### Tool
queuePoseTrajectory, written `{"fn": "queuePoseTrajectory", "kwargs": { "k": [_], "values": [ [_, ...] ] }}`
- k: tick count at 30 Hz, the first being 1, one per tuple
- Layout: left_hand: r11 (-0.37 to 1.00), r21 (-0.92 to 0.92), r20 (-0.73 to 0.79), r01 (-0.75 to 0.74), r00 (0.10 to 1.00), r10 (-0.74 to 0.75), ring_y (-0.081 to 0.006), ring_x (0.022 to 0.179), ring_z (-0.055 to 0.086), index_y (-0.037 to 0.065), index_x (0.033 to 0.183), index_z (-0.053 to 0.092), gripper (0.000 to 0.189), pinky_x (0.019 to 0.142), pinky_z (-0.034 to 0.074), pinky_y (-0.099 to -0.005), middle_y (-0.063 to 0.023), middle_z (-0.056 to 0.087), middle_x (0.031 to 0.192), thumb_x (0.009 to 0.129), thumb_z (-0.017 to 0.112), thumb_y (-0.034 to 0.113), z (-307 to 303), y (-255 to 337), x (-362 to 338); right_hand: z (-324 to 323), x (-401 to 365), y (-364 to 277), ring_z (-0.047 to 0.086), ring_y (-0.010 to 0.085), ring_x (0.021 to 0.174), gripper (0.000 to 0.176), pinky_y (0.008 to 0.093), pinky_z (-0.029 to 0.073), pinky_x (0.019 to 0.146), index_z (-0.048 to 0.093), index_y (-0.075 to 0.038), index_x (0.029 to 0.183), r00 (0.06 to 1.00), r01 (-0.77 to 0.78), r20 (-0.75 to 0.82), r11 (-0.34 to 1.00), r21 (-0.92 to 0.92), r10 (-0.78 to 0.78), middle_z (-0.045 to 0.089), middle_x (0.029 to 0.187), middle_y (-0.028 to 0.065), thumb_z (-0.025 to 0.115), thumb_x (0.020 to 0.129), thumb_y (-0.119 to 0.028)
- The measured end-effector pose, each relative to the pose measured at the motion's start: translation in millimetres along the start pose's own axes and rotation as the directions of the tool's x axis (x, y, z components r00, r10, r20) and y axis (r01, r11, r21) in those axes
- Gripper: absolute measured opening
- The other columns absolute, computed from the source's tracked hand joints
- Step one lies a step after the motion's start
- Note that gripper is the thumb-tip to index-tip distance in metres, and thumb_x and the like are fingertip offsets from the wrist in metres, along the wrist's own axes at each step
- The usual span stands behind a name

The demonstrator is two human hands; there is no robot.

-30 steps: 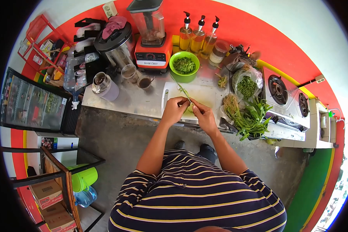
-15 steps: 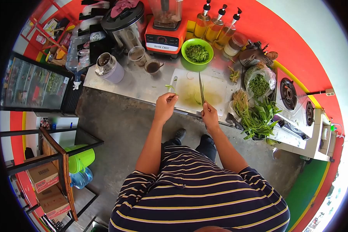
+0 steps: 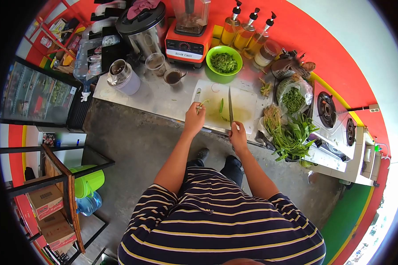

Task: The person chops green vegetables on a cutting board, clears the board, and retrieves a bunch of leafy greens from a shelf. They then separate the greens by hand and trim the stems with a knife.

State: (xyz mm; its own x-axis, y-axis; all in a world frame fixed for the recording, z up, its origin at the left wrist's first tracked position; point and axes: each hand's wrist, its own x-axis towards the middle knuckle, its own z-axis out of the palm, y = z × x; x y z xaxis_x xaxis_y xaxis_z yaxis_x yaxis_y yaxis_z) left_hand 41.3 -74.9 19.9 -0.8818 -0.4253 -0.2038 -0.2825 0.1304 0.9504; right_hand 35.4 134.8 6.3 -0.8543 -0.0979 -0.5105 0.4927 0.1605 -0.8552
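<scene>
My left hand [image 3: 195, 119] is closed in a pinch around a thin green stem [image 3: 203, 105] at the left edge of the white cutting board [image 3: 247, 99]. In my right hand [image 3: 238, 136] is a kitchen knife [image 3: 230, 106], its blade pointing away from me over the board. Left of the blade, a long green leaf [image 3: 221, 106] lies on the wet, greenish board. Just beyond the board stands a green bowl [image 3: 224, 78] holding chopped greens [image 3: 224, 62].
Right of the board are a heap of leafy greens [image 3: 296, 137], a plastic bag of chopped greens [image 3: 293, 100] and a gas stove [image 3: 336, 117]. A blender [image 3: 185, 46], pump bottles [image 3: 243, 36], a cup of dark liquid [image 3: 173, 77] and a lidded steel container [image 3: 143, 37] stand behind.
A green leaf now lies on the board beside the blade, where only thin scraps lay. My left hand has shifted slightly toward the board. My right hand keeps the knife.
</scene>
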Motion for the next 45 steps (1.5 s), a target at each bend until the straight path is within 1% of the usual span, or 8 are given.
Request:
{"fn": "queuePoseTrajectory", "kwargs": {
  "k": [2,4,7,14,18,26,41,45],
  "values": [
    [0.995,0.035,-0.025,-0.096,0.995,0.096,-0.0188,0.072,0.064,0.0,0.108,0.062,0.016,0.067,0.05,-0.0316,-0.0095,0.068,0.081,0.096,0.061,0.012,9.0,-0.7,17.6,-7.7,-0.2,14.2,0.046,0.0085,0.054,0.034,0.0249,0.036,0.047,0.052,-0.006,0.124,0.999,-0.011,-0.05,0.996,0.092,0.015,0.054,0.07,0.0014,0.049,0.106,-0.035],
    [0.917,0.199,0.042,-0.345,0.938,0.344,-0.029,0.078,0.067,0.001,0.105,0.064,0.017,0.072,0.051,-0.0382,-0.0131,0.069,0.085,0.09,0.065,0.007,17.5,1.4,38.5,-12.8,-7.2,10.7,0.046,0.0087,0.054,0.034,0.0255,0.037,0.047,0.052,-0.005,0.121,0.996,-0.017,-0.085,0.994,0.104,0.026,0.055,0.071,0.0023,0.048,0.107,-0.035],
    [0.837,0.32,0.133,-0.444,0.896,0.425,-0.0351,0.086,0.066,0.002,0.103,0.066,0.019,0.079,0.051,-0.0434,-0.0146,0.069,0.089,0.084,0.068,0.003,26.8,4.3,68.1,-29.6,-11.3,14.8,0.046,0.0086,0.054,0.033,0.0256,0.038,0.047,0.054,-0.004,0.118,0.993,-0.017,-0.113,0.997,0.073,0.025,0.056,0.072,0.0023,0.049,0.106,-0.034],
    [0.83,0.458,0.091,-0.318,0.946,0.312,-0.0355,0.094,0.064,0.004,0.106,0.066,0.022,0.085,0.052,-0.0455,-0.0147,0.063,0.105,0.084,0.07,0.005,41.1,9.5,104.4,-47.9,-23.9,18.0,0.048,0.0082,0.055,0.031,0.0249,0.038,0.048,0.057,-0.001,0.116,0.984,0.004,-0.179,0.994,0.108,0.015,0.058,0.071,0.0023,0.053,0.104,-0.029],
    [0.81,0.521,0.104,-0.269,0.962,0.253,-0.0357,0.093,0.065,0.005,0.101,0.066,0.017,0.081,0.052,-0.0467,-0.0129,0.063,0.1,0.085,0.071,0.009,42.1,13.4,102.8,-43.9,-32.4,23.4,0.048,0.0079,0.053,0.028,0.0246,0.037,0.046,0.056,0.0,0.115,0.985,0.023,-0.174,0.993,0.119,-0.002,0.057,0.07,0.0025,0.055,0.104,-0.026],
    [0.619,0.742,0.165,-0.258,0.965,0.204,-0.0383,0.095,0.068,0.004,0.108,0.06,0.016,0.081,0.055,-0.0484,-0.0149,0.06,0.111,0.097,0.059,0.014,24.9,14.0,91.2,-10.5,-22.5,27.6,0.052,0.0102,0.051,0.029,0.0272,0.041,0.047,0.059,0.0,0.096,0.992,0.044,-0.116,0.998,-0.052,-0.049,0.061,0.07,0.0047,0.053,0.104,-0.028],
    [0.789,0.612,-0.14,-0.053,0.975,0.174,-0.0388,0.099,0.065,0.004,0.106,0.06,0.017,0.081,0.052,-0.0493,-0.0157,0.067,0.106,0.097,0.061,0.018,-74.4,-42.0,33.0,79.0,3.0,19.3,0.06,0.0208,0.047,0.037,0.0363,0.049,0.048,0.054,0.002,0.085,0.983,0.172,-0.002,0.926,-0.336,-0.183,0.06,0.06,0.0108,0.046,0.105,-0.029],
    [0.847,0.531,-0.091,-0.014,0.993,0.073,-0.0368,0.099,0.065,0.003,0.107,0.063,0.019,0.083,0.052,-0.0466,-0.0158,0.068,0.105,0.096,0.062,0.019,-75.5,-34.3,30.4,86.1,25.1,33.5,0.06,0.0246,0.046,0.037,0.0397,0.05,0.05,0.054,0.002,0.085,0.947,0.29,0.008,0.843,-0.454,-0.322,0.061,0.061,0.0139,0.048,0.104,-0.029]
  ]
}}
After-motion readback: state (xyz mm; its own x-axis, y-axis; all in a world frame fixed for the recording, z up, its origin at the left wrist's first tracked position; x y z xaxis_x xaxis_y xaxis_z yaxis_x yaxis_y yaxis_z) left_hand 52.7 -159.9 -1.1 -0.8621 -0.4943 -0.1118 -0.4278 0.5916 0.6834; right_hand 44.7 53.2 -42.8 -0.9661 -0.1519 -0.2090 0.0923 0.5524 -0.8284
